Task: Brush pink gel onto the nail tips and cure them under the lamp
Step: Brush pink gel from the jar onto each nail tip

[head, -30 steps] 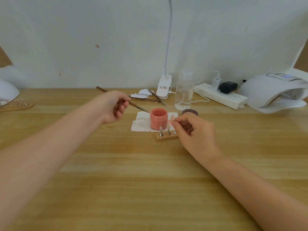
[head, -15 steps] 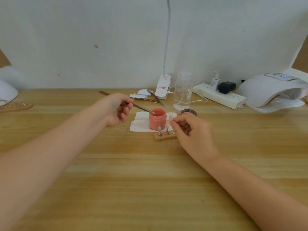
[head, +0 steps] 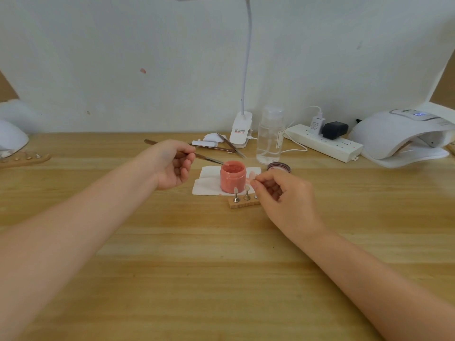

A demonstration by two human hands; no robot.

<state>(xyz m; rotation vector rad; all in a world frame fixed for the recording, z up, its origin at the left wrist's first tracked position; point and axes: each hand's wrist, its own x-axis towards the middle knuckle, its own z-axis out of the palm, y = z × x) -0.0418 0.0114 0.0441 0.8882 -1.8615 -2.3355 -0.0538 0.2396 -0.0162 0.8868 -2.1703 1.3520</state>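
From the head camera, one wooden table (head: 221,279) runs up to a white wall. The person's left hand (head: 172,166) has its fingers curled round one thin wooden-handled brush with a metal ferrule (head: 204,157), whose tip sits at the rim of one open pink gel jar (head: 232,177). The jar stands on one white paper napkin (head: 205,183). Just in front of the jar lies one small wooden block holder (head: 243,203); two pale nail tips on metal stands (head: 235,193) show upright on it, and a third stand is partly hidden by the right hand (head: 280,193). That hand pinches one more pale nail tip (head: 251,175) between thumb and forefinger, just beside the jar, with its other fingers curled in.

One jar lid (head: 279,166) lies right of the napkin. Behind stand one clear plastic bottle (head: 269,136), one white clip lamp (head: 241,130) and one white power strip (head: 325,142) carrying two plugs. One white curing lamp (head: 398,134) sits at far right.
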